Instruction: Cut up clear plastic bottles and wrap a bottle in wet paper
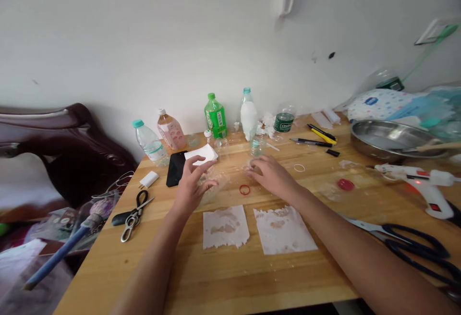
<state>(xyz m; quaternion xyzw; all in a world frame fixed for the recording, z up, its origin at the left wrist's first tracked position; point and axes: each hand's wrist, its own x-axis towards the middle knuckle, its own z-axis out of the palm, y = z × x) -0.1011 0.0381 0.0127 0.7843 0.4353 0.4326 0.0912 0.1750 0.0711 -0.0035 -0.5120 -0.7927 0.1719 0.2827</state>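
Note:
My left hand (pixel 194 180) is over the table with thumb and fingers apart, holding nothing. Just beside and under it is a crumpled clear plastic piece (pixel 216 181), hard to make out. My right hand (pixel 272 175) has its fingers curled together at the near side of a small clear plastic bottle part (pixel 257 148) with a teal band. What its fingertips grip, if anything, is too small to name. A red ring (pixel 244 189) lies between the hands. Nearer me are two torn, stained paper squares, the left paper (pixel 225 227) and the right paper (pixel 284 231).
Bottles stand along the wall, including a green bottle (pixel 215 115) and a paper-wrapped bottle (pixel 248 118). Left are a phone (pixel 175 168), charger (pixel 149 179) and small scissors (pixel 132 219). Right are a glue gun (pixel 419 180), steel pan (pixel 392 137), big scissors (pixel 406 243) and a yellow cutter (pixel 324 136).

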